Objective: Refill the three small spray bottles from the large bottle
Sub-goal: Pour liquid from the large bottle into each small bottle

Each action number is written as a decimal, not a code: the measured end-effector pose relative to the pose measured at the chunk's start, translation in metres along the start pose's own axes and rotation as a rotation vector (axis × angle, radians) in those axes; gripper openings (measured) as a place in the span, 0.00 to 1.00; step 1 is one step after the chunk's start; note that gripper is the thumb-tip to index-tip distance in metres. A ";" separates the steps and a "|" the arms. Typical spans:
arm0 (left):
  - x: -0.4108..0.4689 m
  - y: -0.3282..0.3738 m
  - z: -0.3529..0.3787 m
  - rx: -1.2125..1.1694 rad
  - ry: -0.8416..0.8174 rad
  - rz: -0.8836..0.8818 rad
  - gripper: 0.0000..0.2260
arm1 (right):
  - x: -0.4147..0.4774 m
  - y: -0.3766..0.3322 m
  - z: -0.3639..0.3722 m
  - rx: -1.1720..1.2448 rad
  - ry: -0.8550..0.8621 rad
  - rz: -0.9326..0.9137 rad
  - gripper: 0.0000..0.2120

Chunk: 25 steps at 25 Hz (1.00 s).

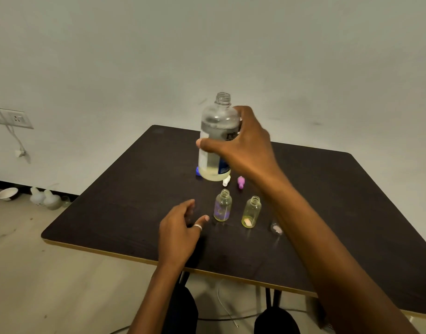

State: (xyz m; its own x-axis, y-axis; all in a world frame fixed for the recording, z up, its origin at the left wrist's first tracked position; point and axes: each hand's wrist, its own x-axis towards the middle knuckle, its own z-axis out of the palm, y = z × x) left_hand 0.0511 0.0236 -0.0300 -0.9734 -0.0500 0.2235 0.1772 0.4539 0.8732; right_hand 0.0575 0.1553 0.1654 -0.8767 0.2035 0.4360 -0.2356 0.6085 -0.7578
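Here, from a head cam: at far left a white wall socket [14, 119] w/ a hanging cable, and below it on the floor a white bowl [7, 194] beside pale plastic jugs [45, 198]. A dark brown, wood-grain square table [110, 213] fills the centre.

The left hand [180, 232] hovers low over the table near its front edge, holding nothing. Its fingers are loosely curled and slightly apart, w/ a silver ring [198, 227] on one.

Just right of it stands a small clear glass spray bottle w/ a purple tint [223, 206], upright and uncapped. Behind it, toward the wall, lie a blue cap [198, 170], a white spray top [226, 180] and a pink spray top [241, 182].

Above these is the large clear plastic bottle w/ a white-and-blue label [218, 141], uncapped, roughly upright, lifted off the table, w/ pale yellow liquid at its base. The right hand [245, 143] grips it mid-body, thumb across the front and fingers wrapped round the far side.

Further right stands a second small clear bottle, yellowish [251, 212], upright and open. A third small clear bottle [276, 228] sits near it, blurred and mostly hidden by the right forearm; can't tell its contents.
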 end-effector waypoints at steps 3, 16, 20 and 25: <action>0.018 0.013 0.014 -0.015 -0.164 0.032 0.38 | -0.007 -0.001 -0.031 0.052 0.029 0.027 0.31; 0.021 0.037 0.023 -0.111 -0.277 0.023 0.23 | -0.037 0.044 -0.075 0.102 0.051 0.107 0.30; 0.014 0.057 -0.010 -0.159 -0.136 0.109 0.23 | -0.045 0.050 -0.073 0.071 0.010 0.079 0.30; 0.002 0.088 -0.054 -0.213 -0.061 0.190 0.23 | -0.062 0.048 -0.065 -0.016 -0.039 0.021 0.29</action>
State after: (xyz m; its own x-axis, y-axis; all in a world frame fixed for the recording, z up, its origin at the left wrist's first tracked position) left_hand 0.0724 0.0156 0.0711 -0.9255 0.0745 0.3714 0.3778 0.2532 0.8906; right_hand 0.1280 0.2221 0.1335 -0.8973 0.1865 0.4002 -0.2102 0.6166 -0.7587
